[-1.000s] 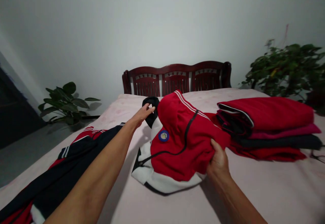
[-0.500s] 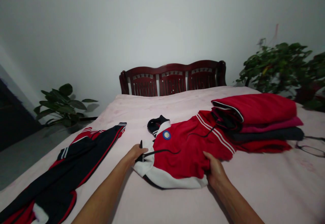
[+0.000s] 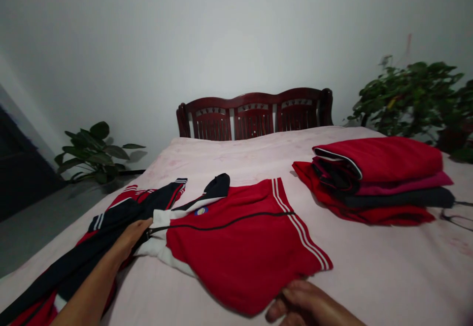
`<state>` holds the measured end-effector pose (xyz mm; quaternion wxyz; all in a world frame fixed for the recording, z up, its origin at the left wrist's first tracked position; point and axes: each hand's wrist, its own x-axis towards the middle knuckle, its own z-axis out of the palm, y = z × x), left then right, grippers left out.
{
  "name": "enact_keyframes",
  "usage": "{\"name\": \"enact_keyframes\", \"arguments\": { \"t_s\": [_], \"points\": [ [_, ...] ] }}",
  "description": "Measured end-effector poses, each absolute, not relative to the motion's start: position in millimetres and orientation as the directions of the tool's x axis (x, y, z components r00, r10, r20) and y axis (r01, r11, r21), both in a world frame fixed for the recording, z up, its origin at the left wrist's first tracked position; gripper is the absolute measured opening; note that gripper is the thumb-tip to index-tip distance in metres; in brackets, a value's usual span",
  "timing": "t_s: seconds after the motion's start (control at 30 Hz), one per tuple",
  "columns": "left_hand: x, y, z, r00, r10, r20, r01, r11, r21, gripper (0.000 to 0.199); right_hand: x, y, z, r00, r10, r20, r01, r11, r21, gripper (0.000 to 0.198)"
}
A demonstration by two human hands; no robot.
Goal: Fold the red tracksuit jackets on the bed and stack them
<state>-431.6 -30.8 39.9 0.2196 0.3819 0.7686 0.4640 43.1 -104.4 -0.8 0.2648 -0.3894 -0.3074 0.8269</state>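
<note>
A red jacket [image 3: 229,247] with white shoulders, a round blue badge and a black zip lies spread across the bed. My left hand [image 3: 138,231] is closed on its collar, where white fabric meets the zip's top. At the near side edge, close to the white-striped hem, my right hand [image 3: 301,304] has its fingers curled onto the red fabric. A dark navy sleeve [image 3: 218,187] sticks out on the jacket's far side. Navy and red clothing [image 3: 107,247] with white stripes lies under and beside my left forearm.
A stack of folded clothes [image 3: 384,170] sits at the right on the pink-sheeted bed [image 3: 236,156], with eyeglasses [image 3: 458,220] beside it. A dark wooden headboard [image 3: 254,116] stands behind. Potted plants [image 3: 414,94] flank the bed.
The jacket has been drawn left, away from the stack, and stretched flatter. My left hand moved left with the collar; my right hand came lower and nearer along the edge.
</note>
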Motion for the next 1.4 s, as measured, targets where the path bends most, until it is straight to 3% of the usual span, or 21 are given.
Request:
{"name": "enact_keyframes", "arguments": {
  "t_s": [0.1, 0.17, 0.23, 0.27, 0.33, 0.43, 0.53, 0.63, 0.77, 0.93, 1.0, 1.07, 1.17, 1.27, 1.4],
  "points": [
    [-436, -34, 29, -0.522, 0.848, -0.093, 0.423, 0.352, 0.835, 0.049, 72, -62, 15, -0.453, 0.801, -0.392, -0.011, -0.445, -0.895, 0.045],
    [-436, -29, 23, -0.517, 0.851, -0.090, 0.463, 0.366, 0.807, 0.052, 90, -19, 27, -0.176, 0.958, -0.226, 0.157, -0.199, -0.967, 0.042],
    [-435, -21, 16, -0.536, 0.843, -0.053, 0.494, 0.364, 0.790, 0.047, 101, 24, 33, 0.045, 0.999, 0.011, 0.491, -0.012, -0.871, 0.042],
    [-433, -17, 13, -0.552, 0.833, -0.034, 0.508, 0.368, 0.779, 0.044, 103, 43, 34, 0.117, 0.992, 0.052, 0.659, -0.038, -0.751, 0.048],
    [-430, -11, 7, -0.589, 0.808, 0.005, 0.533, 0.383, 0.754, 0.040, 97, 72, 29, 0.172, 0.985, 0.019, 0.814, -0.131, -0.566, 0.056],
    [-426, -7, 3, -0.626, 0.778, 0.059, 0.560, 0.396, 0.728, 0.040, 73, 94, 19, 0.183, 0.982, -0.057, 0.855, -0.187, -0.483, 0.063],
    [-427, -10, 9, -0.632, 0.769, 0.098, 0.581, 0.387, 0.716, 0.041, 54, 99, 18, 0.142, 0.989, -0.049, 0.882, -0.149, -0.447, 0.054],
    [-429, -19, 19, -0.628, 0.769, 0.117, 0.594, 0.376, 0.711, 0.042, 64, 99, 32, 0.122, 0.992, 0.026, 0.897, -0.099, -0.430, 0.039],
    [-417, -32, 15, -0.526, 0.845, 0.097, 0.642, 0.320, 0.697, 0.043, 110, 102, 48, 0.184, 0.969, 0.162, 0.932, -0.120, -0.343, 0.042],
    [-405, -41, 1, -0.376, 0.924, -0.070, 0.772, 0.354, 0.528, 0.034, 144, 104, 31, 0.121, 0.992, 0.030, 0.983, -0.116, -0.142, 0.035],
    [-406, -41, 8, -0.406, 0.905, -0.125, 0.814, 0.421, 0.402, 0.035, 139, 106, 24, 0.097, 0.992, 0.084, 0.989, -0.086, -0.124, 0.035],
    [-403, -38, 20, -0.437, 0.895, -0.090, 0.865, 0.445, 0.231, 0.045, 125, 109, 22, 0.044, 0.984, 0.174, 0.994, -0.025, -0.110, 0.038],
    [-387, -22, 32, -0.339, 0.939, 0.058, 0.939, 0.335, 0.073, 0.056, 92, 119, 23, -0.152, 0.942, 0.300, 0.979, 0.186, -0.087, 0.039],
    [-364, -3, 28, -0.118, 0.991, 0.057, 0.991, 0.113, 0.078, 0.045, 63, 132, 22, -0.331, 0.891, 0.310, 0.927, 0.369, -0.071, 0.039],
    [-352, 16, 16, -0.039, 0.998, 0.053, 0.990, 0.031, 0.135, 0.021, 55, 148, 12, -0.306, 0.915, 0.263, 0.936, 0.339, -0.091, 0.044]
  ]
}}
